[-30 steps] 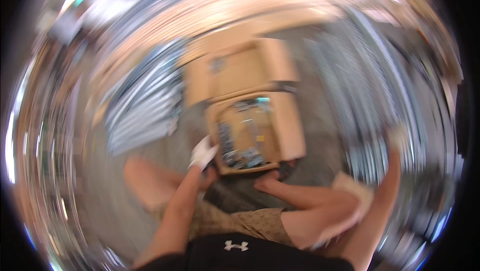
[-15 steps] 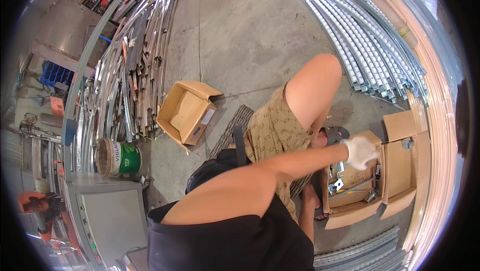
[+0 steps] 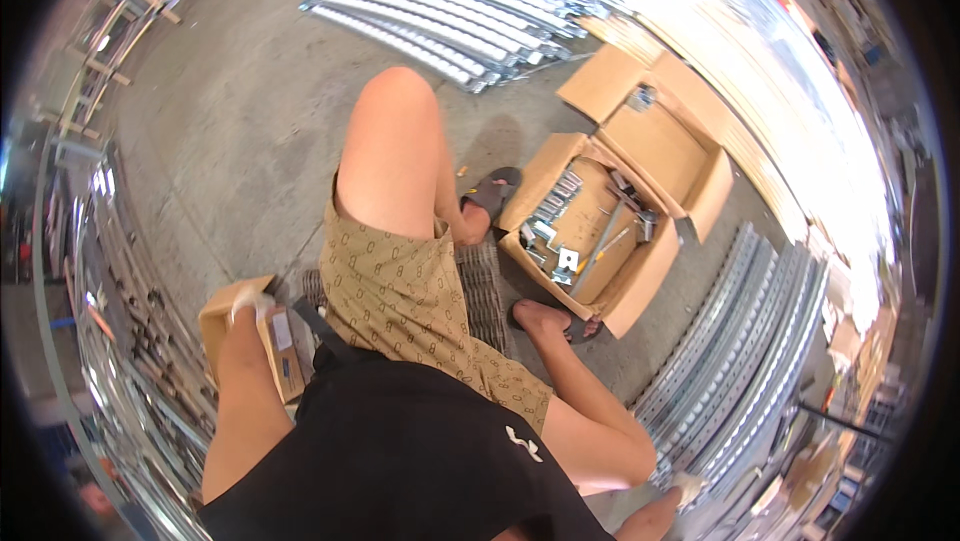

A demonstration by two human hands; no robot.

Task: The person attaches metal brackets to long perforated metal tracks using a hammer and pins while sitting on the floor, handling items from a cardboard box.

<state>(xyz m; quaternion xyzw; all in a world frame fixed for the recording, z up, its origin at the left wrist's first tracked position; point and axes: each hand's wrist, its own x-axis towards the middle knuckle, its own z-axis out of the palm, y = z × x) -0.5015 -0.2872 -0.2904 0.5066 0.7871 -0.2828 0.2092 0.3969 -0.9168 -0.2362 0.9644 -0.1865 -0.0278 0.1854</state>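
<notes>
My left hand point(image 3: 252, 305), in a white glove, is at the rim of a small open cardboard box point(image 3: 288, 361) beside my left hip. Its fingers are blurred and partly hidden, so I cannot tell whether they grip the box. My right hand point(image 3: 688, 489), also in a pale glove, is low at the right, next to the near ends of some perforated metal rails point(image 3: 735, 371). It is small and smeared there, and its grip does not show. In front of my feet is a larger open cardboard box point(image 3: 640, 276), holding metal brackets point(image 3: 566, 261) and rod-like pieces.
Another open cardboard box point(image 3: 655, 146) adjoins the larger one, with a small metal bundle point(image 3: 641, 98) on its flap. Silvery rails point(image 3: 430, 26) lie stacked ahead on the concrete floor. Metal strips point(image 3: 150, 321) spread along the left. A dark woven mat point(image 3: 480, 291) is under me.
The view has swung to the right. My left hand has moved from above the larger box of brackets to the small box on the left. My right hand has come into view.
</notes>
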